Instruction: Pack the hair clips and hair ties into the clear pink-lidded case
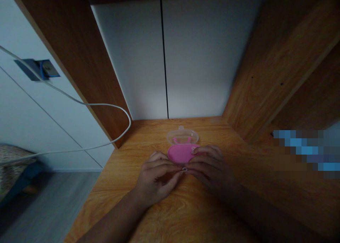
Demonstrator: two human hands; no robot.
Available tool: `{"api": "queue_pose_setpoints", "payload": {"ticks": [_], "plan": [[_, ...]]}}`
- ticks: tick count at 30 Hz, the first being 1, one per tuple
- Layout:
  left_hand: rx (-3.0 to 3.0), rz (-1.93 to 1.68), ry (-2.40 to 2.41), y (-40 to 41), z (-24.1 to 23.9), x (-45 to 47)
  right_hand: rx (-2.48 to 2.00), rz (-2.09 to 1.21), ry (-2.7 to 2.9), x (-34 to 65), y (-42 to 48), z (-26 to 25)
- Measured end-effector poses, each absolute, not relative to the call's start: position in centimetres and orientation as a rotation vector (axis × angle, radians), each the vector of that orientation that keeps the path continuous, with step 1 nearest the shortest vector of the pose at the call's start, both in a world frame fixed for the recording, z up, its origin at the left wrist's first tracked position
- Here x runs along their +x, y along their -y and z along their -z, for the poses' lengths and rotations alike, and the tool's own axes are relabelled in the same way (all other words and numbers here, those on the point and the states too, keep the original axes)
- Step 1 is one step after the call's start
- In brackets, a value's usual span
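A small pink case (180, 153) lies open on the wooden desk (186, 207), its clear lid (182, 136) tipped back behind it. My left hand (156, 177) and my right hand (209, 165) meet just in front of the case. Both are pinched on a tiny ring-shaped thing (184, 169) held between their fingertips. My right hand's fingers also lie over the case's right edge. What the tiny thing is I cannot make out in the dim light.
White cabinet doors (164, 59) close off the back of the desk nook, with wooden side panels (268, 69) left and right. A white cable (106, 105) loops from a wall socket (39, 69) at the left. The floor lies beyond the desk's left edge.
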State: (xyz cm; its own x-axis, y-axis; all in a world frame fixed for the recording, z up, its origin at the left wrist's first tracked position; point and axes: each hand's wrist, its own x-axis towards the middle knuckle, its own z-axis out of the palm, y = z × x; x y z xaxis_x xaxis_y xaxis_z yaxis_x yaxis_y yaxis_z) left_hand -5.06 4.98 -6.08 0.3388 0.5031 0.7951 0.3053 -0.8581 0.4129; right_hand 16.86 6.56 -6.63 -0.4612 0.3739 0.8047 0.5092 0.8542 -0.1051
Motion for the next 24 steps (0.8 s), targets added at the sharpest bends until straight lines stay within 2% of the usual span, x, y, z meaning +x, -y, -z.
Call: {"api": "queue_pose_setpoints", "payload": {"ticks": [24], "plan": [[2.344, -1.599, -0.883, -5.3, 6.1, -5.6, -0.685, 0.209, 1.904, 16.9, -6.0, 5.1]]}}
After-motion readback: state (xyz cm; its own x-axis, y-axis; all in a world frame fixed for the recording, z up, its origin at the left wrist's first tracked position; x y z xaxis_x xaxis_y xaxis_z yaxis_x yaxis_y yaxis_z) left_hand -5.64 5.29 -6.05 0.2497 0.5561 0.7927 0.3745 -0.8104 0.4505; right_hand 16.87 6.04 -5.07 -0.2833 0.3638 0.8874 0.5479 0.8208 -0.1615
